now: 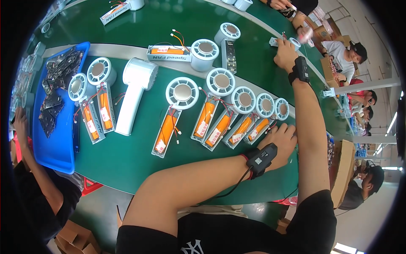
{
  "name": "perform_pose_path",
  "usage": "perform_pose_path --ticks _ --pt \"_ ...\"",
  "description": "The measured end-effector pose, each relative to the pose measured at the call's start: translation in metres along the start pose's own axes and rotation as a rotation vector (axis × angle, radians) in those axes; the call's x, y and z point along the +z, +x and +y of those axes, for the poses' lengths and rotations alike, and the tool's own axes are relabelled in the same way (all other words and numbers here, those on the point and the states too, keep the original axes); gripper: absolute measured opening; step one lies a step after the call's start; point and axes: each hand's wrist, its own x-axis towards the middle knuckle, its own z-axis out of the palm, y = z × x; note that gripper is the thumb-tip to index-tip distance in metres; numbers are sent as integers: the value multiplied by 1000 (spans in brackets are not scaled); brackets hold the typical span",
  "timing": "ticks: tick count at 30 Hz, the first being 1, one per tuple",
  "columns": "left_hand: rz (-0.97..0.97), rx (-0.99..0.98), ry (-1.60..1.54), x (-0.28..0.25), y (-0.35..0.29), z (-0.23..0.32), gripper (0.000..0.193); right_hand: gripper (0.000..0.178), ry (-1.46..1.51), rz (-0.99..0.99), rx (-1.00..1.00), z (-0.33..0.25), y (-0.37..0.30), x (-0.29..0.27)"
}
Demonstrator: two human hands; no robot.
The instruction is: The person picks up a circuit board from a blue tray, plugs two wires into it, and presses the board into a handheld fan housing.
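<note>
My right arm stretches far across the green table, and my right hand is closed on a small pale-blue handheld fan on the far strip. Closer in, my left hand rests with its fingers apart beside the rightmost fan of a row. It seems to hold nothing, though its fingertips are partly hidden. The row's fans lie with handles uncovered, orange batteries and thin red wires showing. Another such fan lies just left of them.
A blue tray of dark circuit boards stands at the left. Near it lie two fans and a white closed one. More fans lie on the far strip. Co-workers sit left and right; a hand is beyond mine.
</note>
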Motion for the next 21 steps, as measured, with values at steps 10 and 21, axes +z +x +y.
perform_pose_path --ticks 10,21 --pt "-13 -12 -21 -1 1 1 19 37 -196 228 -72 -36 -11 -16" --pt "30 -33 -62 3 1 -2 21 27 -2 275 -171 -42 4 2"
